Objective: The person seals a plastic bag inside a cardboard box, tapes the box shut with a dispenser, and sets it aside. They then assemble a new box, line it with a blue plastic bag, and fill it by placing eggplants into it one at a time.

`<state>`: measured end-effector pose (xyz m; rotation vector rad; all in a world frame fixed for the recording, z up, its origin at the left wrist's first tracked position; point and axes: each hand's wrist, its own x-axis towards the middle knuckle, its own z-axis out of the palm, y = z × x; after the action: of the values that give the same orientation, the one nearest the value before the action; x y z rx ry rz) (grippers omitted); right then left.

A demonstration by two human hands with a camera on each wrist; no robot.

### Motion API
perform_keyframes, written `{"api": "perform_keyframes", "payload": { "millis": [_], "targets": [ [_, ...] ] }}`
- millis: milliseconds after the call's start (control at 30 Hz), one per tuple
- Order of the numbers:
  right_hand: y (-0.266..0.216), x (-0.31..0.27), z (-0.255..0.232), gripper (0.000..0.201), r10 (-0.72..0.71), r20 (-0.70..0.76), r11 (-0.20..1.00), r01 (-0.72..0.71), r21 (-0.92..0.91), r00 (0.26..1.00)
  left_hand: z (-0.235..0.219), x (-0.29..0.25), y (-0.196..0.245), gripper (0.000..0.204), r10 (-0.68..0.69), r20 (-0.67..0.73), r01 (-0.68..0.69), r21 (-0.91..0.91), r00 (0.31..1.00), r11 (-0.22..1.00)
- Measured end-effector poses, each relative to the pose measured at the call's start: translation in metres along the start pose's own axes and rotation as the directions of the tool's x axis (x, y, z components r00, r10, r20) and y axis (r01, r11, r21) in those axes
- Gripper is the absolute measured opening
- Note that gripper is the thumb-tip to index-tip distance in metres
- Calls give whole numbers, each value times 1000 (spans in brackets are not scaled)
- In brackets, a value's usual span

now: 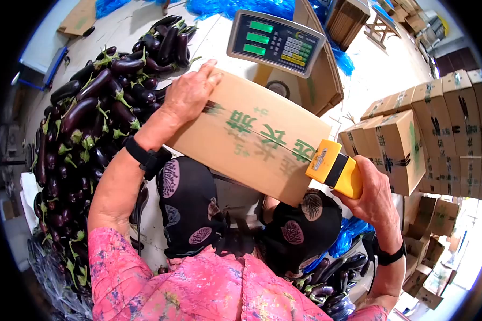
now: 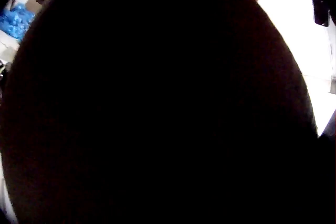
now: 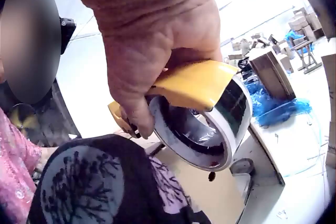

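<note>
A closed cardboard box (image 1: 251, 134) with green printed characters lies tilted over the person's knees. At its upper left end, the left hand (image 1: 190, 91) grips the edge. In the right hand (image 1: 377, 187) is a yellow tape dispenser (image 1: 334, 168), its front at the right end of the box, over the middle seam. The right wrist view shows the right hand (image 3: 163, 50) around the dispenser's yellow body (image 3: 197, 85), with a wide tape roll (image 3: 226, 129) below it. Dark cloth fills most of the left wrist view and hides the left hand's fingers.
A large heap of eggplants (image 1: 112, 101) lies at the left. A weighing scale display (image 1: 276, 41) stands beyond the box, beside an upright cardboard panel (image 1: 321, 69). Stacked cartons (image 1: 439, 128) are at the right. More eggplants (image 1: 332, 283) and blue plastic (image 1: 351, 235) are low at the right.
</note>
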<state>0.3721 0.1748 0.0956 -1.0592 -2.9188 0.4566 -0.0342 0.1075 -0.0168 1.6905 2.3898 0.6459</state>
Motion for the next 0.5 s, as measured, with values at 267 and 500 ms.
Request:
{"api": "perform_keyframes", "payload": {
  "millis": [267, 500],
  "targets": [
    [44, -23, 35, 62, -14, -28, 992, 18, 125, 999, 5, 3, -10, 48, 35, -55, -40, -100, 998, 994],
    [72, -19, 92, 61, 4, -58, 951, 14, 309, 998, -2, 4, -3, 45, -20, 34, 23, -86, 999, 996]
  ]
}}
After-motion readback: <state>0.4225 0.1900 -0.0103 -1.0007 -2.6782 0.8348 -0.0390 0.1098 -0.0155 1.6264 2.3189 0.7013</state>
